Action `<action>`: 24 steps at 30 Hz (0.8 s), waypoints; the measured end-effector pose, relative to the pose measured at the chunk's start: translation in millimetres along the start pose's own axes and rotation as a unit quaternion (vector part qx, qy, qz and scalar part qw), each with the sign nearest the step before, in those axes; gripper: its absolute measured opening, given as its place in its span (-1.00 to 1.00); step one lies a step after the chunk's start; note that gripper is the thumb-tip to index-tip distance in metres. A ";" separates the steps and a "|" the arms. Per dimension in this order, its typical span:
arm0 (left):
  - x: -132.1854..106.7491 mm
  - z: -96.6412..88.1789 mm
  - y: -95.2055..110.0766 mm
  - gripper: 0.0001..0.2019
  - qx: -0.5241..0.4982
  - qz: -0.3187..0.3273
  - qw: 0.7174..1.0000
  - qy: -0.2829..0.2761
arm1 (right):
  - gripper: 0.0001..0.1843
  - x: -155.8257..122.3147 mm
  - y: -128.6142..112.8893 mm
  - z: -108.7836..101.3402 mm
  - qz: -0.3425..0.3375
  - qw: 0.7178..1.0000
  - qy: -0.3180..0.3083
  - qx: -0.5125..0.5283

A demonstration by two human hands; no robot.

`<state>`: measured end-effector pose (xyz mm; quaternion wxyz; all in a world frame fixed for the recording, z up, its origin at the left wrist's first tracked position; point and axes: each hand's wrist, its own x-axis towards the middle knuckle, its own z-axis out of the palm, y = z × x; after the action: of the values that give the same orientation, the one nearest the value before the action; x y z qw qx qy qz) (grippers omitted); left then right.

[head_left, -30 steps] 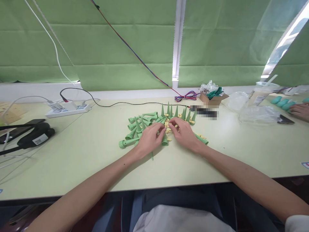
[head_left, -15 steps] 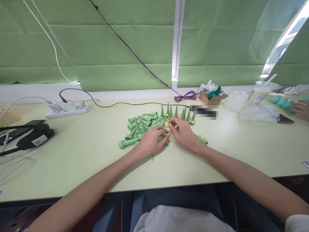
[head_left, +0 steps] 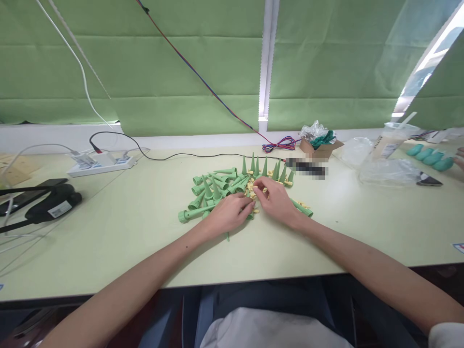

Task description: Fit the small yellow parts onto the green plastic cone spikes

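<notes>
The left hand (head_left: 229, 212) has come away from the right fingers and dropped slightly toward the near edge of the desk (head_left: 108, 241), while the right hand (head_left: 277, 200) holds almost the same place; at the right end, a co-worker's hand (head_left: 460, 160) has drawn back from a row of teal rounded pieces (head_left: 424, 153), so that four of them now show. The left thumb and forefinger reach in at the near side of the small yellow pieces (head_left: 250, 184), their tips close to each other, but I cannot tell whether anything is between them. The right thumb and forefinger are drawn together and seem to pinch one small yellow piece, though it is too tiny to be certain. The change suggests that the two hands, which met fingertip to fingertip, are now divided: the right steadies its piece and the left is busy among the loose ones. The yellow pieces lie scattered in the middle of the desk, between and beyond the hands, some partly hidden by the fingers. Green plastic spikes (head_left: 197, 212) surround them: a jumbled heap lies on the left, two standing among it, and a row of upright cones (head_left: 257, 166) stands toward the far edge. One more green spike (head_left: 302, 208) lies beside the right wrist, with yellow bits next to it.
</notes>
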<state>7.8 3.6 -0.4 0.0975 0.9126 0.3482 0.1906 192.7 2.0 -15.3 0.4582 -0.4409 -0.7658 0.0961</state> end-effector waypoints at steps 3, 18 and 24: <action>0.1 0.0 1.0 -0.64 -0.003 -0.009 1.000 0.005 | -0.89 0.1 -0.2 -0.4 0.001 1.000 0.000 0.000; 0.1 3.8 -2.3 -0.78 -0.040 -0.039 0.996 0.076 | -0.88 1.0 -4.6 -2.4 0.016 1.000 0.012 0.006; 0.5 2.3 -1.0 -0.80 -0.028 -0.056 0.992 0.113 | -0.86 1.8 -5.7 -3.5 0.018 1.000 0.018 0.012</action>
<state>8.5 4.6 -2.7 0.0931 0.8613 0.4018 0.2967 191.8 -0.9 -9.1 0.4754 -0.4508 -0.7480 0.1055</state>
